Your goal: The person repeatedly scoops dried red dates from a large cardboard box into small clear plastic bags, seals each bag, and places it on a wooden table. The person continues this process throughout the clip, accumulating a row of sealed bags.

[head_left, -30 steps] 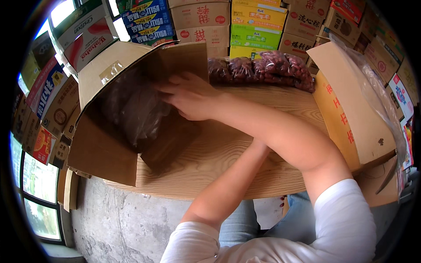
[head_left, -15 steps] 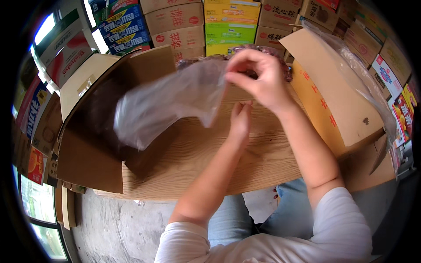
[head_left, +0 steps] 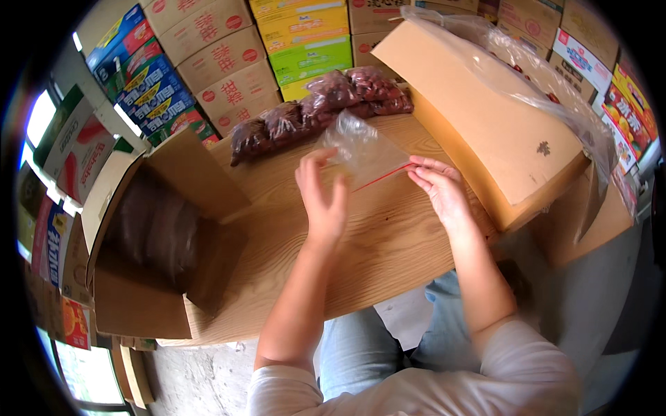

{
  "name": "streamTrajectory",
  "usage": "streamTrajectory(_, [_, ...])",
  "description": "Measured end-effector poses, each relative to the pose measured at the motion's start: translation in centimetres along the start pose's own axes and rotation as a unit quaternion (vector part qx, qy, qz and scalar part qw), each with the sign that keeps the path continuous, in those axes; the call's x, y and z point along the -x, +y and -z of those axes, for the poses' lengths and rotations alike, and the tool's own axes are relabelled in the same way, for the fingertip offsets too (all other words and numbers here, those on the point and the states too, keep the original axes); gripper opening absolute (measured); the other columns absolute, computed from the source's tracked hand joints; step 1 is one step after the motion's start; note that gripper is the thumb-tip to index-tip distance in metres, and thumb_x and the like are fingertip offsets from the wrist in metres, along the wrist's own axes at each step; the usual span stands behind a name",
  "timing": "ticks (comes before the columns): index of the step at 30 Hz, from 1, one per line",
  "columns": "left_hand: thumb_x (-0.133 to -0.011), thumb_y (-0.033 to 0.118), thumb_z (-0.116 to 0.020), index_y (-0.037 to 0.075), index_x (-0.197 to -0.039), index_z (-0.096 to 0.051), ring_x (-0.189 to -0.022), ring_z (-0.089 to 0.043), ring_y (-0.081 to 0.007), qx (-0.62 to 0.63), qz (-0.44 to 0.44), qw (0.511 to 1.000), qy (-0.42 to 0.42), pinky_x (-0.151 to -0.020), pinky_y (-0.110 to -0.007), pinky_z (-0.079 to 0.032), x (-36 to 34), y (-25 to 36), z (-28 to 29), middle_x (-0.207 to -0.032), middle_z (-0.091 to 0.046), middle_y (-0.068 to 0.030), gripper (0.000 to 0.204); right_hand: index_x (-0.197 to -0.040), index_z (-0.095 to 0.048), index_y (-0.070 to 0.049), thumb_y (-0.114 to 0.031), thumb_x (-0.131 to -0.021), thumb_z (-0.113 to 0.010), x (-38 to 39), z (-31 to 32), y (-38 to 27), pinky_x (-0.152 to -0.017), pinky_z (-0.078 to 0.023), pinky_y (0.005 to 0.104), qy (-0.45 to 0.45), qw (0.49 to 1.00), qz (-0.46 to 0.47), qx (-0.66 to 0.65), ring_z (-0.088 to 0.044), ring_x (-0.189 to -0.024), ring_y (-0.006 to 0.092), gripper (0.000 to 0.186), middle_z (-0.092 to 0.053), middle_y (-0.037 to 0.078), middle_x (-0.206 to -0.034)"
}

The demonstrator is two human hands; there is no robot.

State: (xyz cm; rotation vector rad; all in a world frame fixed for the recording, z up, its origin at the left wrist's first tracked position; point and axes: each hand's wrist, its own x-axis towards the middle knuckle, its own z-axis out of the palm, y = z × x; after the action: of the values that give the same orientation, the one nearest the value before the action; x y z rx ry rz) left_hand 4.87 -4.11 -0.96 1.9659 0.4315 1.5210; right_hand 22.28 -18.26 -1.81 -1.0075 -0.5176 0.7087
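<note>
Both hands, left [head_left: 322,197] and right [head_left: 438,191], pinch a crinkled clear plastic zip bag with a red seal strip [head_left: 364,149] above the grained wooden table [head_left: 388,243].

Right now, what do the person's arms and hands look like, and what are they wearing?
Both forearms are bare and come in from the lower edge. The left hand and right hand wear no gloves, and no rings, watch or bands show on the fingers or wrists. Short white sleeves cover the upper arms, part of a white top. Below the table edge, light blue jeans show.
</note>
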Motion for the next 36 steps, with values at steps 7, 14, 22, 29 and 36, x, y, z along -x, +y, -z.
streamTrajectory(7, [-0.075, 0.008, -0.073, 0.009, -0.1, -0.065, -0.079, -0.058, -0.0228, -0.204, -0.13, 0.951, -0.191, -0.075, -0.037, -0.039, 0.8, 3.3, -0.8, -0.085, -0.067, 0.0002, 0.027, -0.115, -0.061, 0.003, -0.001, -0.082, -0.068, 1.0, 0.8, 0.0, -0.086, -0.051, 0.0272, -0.035, 0.998, -0.034, 0.034, -0.063, -0.095, 0.0171, 0.034, -0.064, 0.01, -0.102])
streamTrajectory(14, [-0.074, 0.003, -0.074, 0.008, -0.098, -0.065, -0.077, -0.06, -0.0199, -0.124, -0.067, 0.969, -0.201, -0.079, -0.034, -0.041, 0.7, 2.7, -0.7, -0.087, -0.069, 0.0001, 0.025, -0.087, -0.072, -0.011, -0.009, -0.077, -0.076, 0.7, 1.3, 0.0, -0.068, -0.038, 0.0238, -0.082, 0.935, 0.193, 0.285, -0.054, -0.08, 0.0089, 0.01, -0.059, -0.003, -0.09])
streamTrajectory(22, [-0.071, 0.002, -0.075, 0.009, -0.094, -0.061, -0.089, -0.058, -0.0246, -0.139, -0.141, 0.959, -0.202, -0.081, -0.037, -0.041, 0.4, 3.0, -1.1, -0.105, -0.067, -0.0042, 0.028, -0.078, -0.07, -0.01, -0.013, -0.077, -0.077, 0.4, 1.7, -0.1, -0.07, -0.038, 0.0274, -0.06, 0.938, 0.196, 0.28, -0.056, -0.081, 0.0097, 0.007, -0.059, -0.003, -0.08])
streamTrajectory(29, [-0.071, 0.002, -0.073, 0.01, -0.088, -0.059, -0.094, -0.056, -0.026, -0.167, -0.16, 0.948, -0.217, -0.083, -0.038, -0.04, 0.6, 3.4, -1.1, -0.112, -0.064, -0.003, 0.024, -0.074, -0.069, -0.011, -0.01, -0.073, -0.079, 0.6, 1.8, -0.4, -0.072, -0.032, 0.0252, -0.052, 0.933, 0.189, 0.303, -0.052, -0.079, 0.0059, 0.01, -0.058, -0.006, -0.079])
streamTrajectory(36, [-0.082, 0.01, -0.066, 0.007, -0.096, -0.067, -0.091, -0.056, -0.0278, -0.217, -0.133, 0.941, -0.222, -0.082, -0.039, -0.041, 0.5, 3.5, -1.0, -0.102, -0.065, -0.0068, 0.014, -0.079, -0.07, -0.007, -0.008, -0.07, -0.081, 0.6, 1.7, -0.4, -0.063, -0.039, 0.0245, -0.051, 0.926, 0.219, 0.303, -0.051, -0.073, 0.0085, 0.014, -0.057, -0.002, -0.08])
